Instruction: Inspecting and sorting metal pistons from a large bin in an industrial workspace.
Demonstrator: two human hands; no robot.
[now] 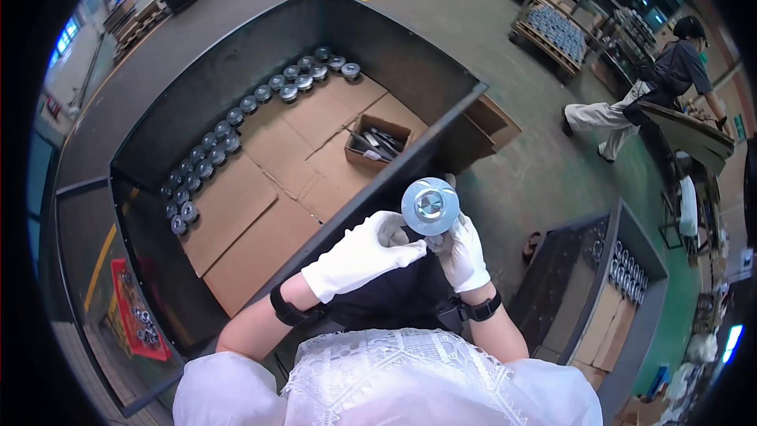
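A shiny, round metal part (pixel 430 207) with a wide disc face and a raised ringed centre is held up in front of my body. My right hand (pixel 467 256), in a white glove, grips it from the right and below, with some fingers hidden behind the disc. At its lower left, my left hand (pixel 364 256), also gloved in white, has its fingers curled in against the part's underside. The disc partly hides where those fingertips meet it. Beyond my hands is a large dark metal bin (pixel 307 225), its rim close to my left forearm.
Similar metal parts (pixel 234 117) stand in rows along the bin's far side on cardboard sheets (pixel 288 126). A small cardboard box (pixel 364 159) there holds tools. A second bin (pixel 603 331) is at right, a red tray (pixel 134 312) at left. Another person (pixel 670 71) leans over a cart.
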